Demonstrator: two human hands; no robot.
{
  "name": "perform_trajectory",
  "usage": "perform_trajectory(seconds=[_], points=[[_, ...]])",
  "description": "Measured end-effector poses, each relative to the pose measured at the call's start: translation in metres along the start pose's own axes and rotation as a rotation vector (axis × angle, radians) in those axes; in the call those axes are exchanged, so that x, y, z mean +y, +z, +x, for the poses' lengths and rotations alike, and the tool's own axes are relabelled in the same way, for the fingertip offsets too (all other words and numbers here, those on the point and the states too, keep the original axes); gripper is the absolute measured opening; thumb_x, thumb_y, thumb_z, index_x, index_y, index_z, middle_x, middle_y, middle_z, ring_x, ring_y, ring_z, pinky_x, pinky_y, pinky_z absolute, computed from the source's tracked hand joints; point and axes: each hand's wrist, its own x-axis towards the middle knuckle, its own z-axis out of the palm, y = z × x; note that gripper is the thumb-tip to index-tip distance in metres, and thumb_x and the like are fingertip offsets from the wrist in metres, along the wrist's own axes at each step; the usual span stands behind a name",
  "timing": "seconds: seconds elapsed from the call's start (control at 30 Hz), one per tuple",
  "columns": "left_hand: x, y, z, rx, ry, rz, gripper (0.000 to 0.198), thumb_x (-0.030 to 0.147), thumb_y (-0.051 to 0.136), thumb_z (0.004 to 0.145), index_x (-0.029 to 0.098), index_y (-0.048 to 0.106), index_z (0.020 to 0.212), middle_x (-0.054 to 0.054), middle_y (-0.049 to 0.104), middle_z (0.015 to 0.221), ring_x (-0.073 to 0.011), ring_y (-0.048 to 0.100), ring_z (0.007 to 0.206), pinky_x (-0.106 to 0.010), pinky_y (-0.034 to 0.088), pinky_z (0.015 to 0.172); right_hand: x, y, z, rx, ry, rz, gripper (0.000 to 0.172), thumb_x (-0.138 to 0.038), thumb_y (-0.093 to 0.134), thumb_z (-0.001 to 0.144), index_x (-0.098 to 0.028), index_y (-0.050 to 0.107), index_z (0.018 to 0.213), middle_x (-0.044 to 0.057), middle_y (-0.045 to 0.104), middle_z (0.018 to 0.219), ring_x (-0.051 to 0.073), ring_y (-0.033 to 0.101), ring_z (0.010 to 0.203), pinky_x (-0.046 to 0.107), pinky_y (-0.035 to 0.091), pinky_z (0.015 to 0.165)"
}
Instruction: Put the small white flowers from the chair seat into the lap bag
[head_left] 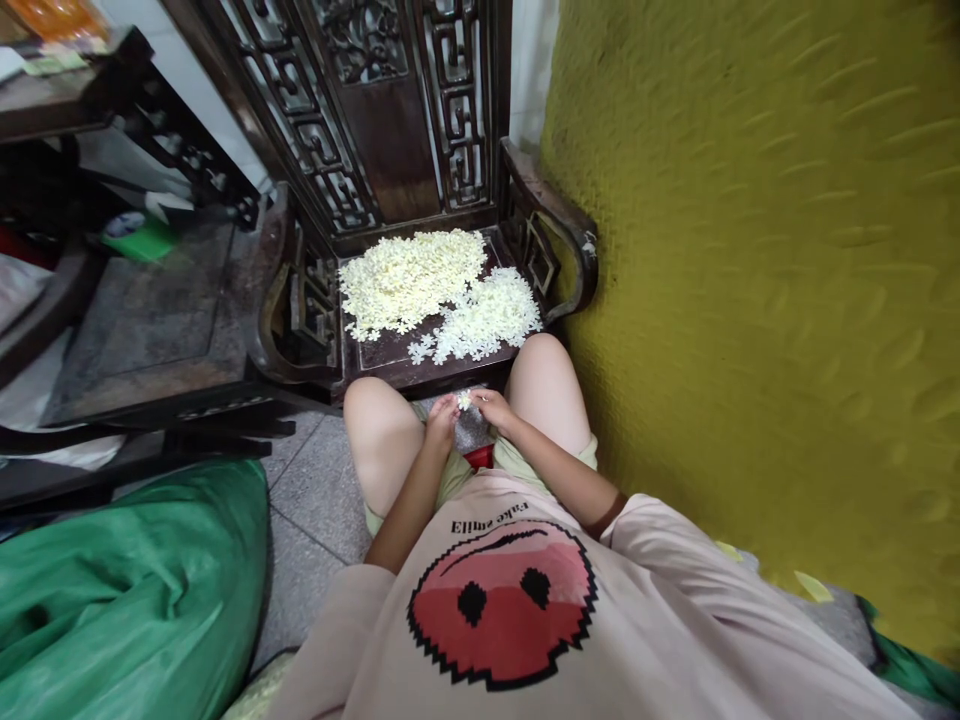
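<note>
Between my knees, my left hand and my right hand meet at a small pale flower. The fingers of both hands are closed in a pinch at its sides; fine details are too small to make out. In front of my knees stands a dark carved wooden chair. On its seat lies a broad heap of cream-yellow flower pieces. A smaller heap of whiter flower pieces spreads over the seat's front right, with a few loose ones at its left edge.
A yellow-olive textured sheet rises close on my right. To the left are another dark wooden seat with a green roll-like object and a large green sack on the tiled floor.
</note>
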Motion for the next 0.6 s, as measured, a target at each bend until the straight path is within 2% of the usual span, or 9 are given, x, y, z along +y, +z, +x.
perform_trajectory(seconds=[0.1,0.23,0.4,0.6], points=[[0.001,0.000,0.000,0.016,0.031,-0.003,0.029,0.023,0.072,0.054,0.016,0.054,0.076,0.003,0.057,0.065,-0.0049,0.050,0.054,-0.018,0.039,0.056,-0.001,-0.002,0.003,0.072,0.069,0.121,0.018,-0.033,0.064,0.063,-0.016,0.065,0.068,0.002,0.065,0.073,0.013,0.055,0.069,0.026,0.038,0.071],[0.002,-0.001,0.000,0.050,0.058,0.032,0.029,0.023,0.071,0.053,0.016,0.055,0.077,0.001,0.058,0.065,-0.0062,0.051,0.055,-0.020,0.039,0.057,-0.004,-0.005,0.003,0.027,0.183,0.236,0.023,-0.036,0.067,0.060,-0.015,0.066,0.068,0.002,0.065,0.066,0.011,0.052,0.059,0.024,0.037,0.062],[0.000,0.000,0.001,0.049,0.091,0.071,0.029,0.026,0.070,0.053,0.015,0.056,0.076,0.000,0.059,0.068,-0.0081,0.053,0.059,-0.021,0.040,0.060,-0.008,-0.003,-0.001,0.000,0.165,0.161,0.023,-0.035,0.070,0.058,-0.014,0.063,0.063,-0.001,0.060,0.058,0.008,0.046,0.054,0.022,0.033,0.057],[-0.004,-0.001,0.003,0.047,0.139,0.166,0.026,0.026,0.069,0.055,0.015,0.057,0.075,0.000,0.058,0.065,-0.0076,0.051,0.056,-0.022,0.040,0.058,-0.009,0.001,-0.005,-0.117,0.246,0.066,0.028,-0.039,0.065,0.066,-0.016,0.052,0.058,-0.007,0.043,0.044,0.005,0.031,0.040,0.021,0.021,0.042]])
